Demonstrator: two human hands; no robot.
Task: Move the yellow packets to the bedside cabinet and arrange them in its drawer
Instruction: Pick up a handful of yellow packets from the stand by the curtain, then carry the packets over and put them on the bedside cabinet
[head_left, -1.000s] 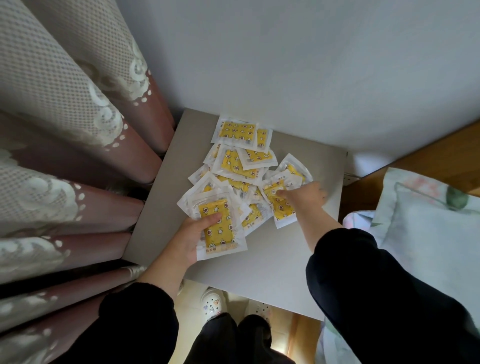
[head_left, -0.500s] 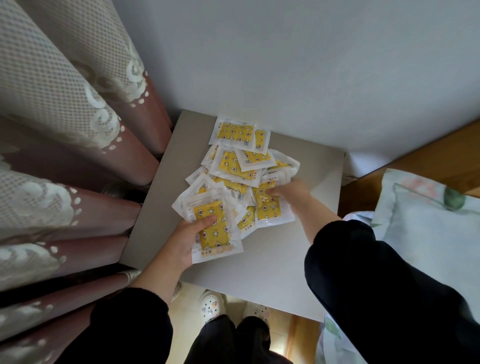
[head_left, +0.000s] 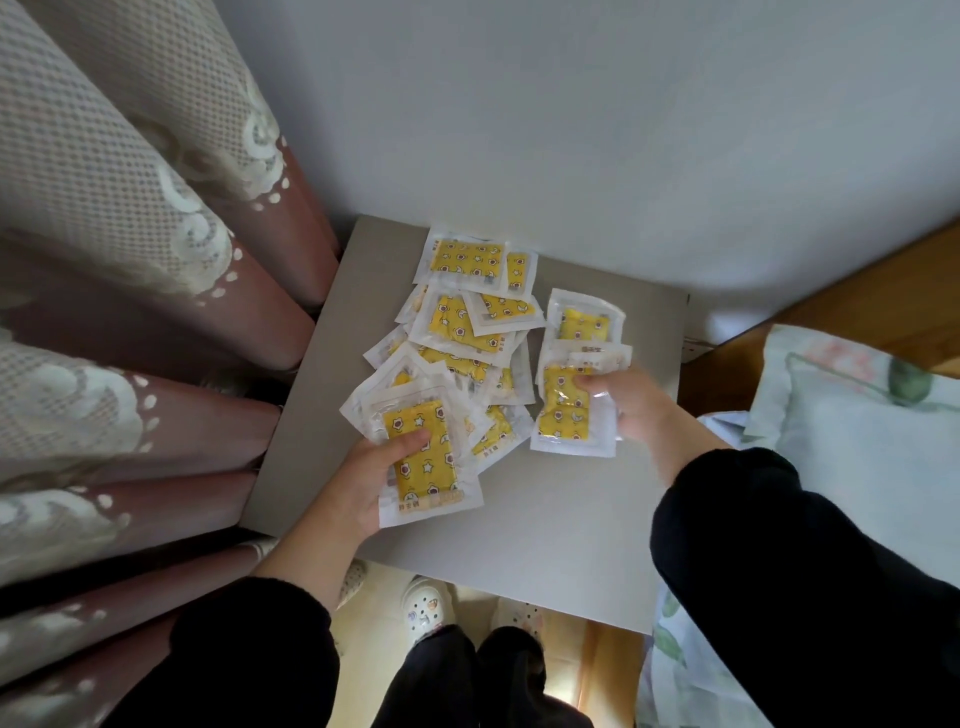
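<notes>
since half a second ago our right hand (head_left: 639, 408) has drawn a few packets (head_left: 566, 415) out of the pile (head_left: 467, 327) and off to the right. a thin strip of bare top now shows between them and the rest, where before they lay against the heap. thumb on top and fingers curled beneath, the hand pinches this small bunch, and one more packet fans out past it toward the wall. whether the bunch is fully clear of the surface we cannot tell.

our left hand (head_left: 358, 480) has barely shifted. its thumb lies across the top packet and its fingers are tucked under, gripping a stack (head_left: 423, 460) at the pile's near left edge.

the pile lies loose and overlapping on the middle and back of the cabinet (head_left: 545, 525), on its grey top, reaching close to the wall. both our sleeves are dark. a lace-trimmed curtain (head_left: 130, 260) hangs just left of the cabinet and a pale pillow (head_left: 857, 447) lies to its right. below the near edge our white slippers (head_left: 427, 608) show on the floor.
</notes>
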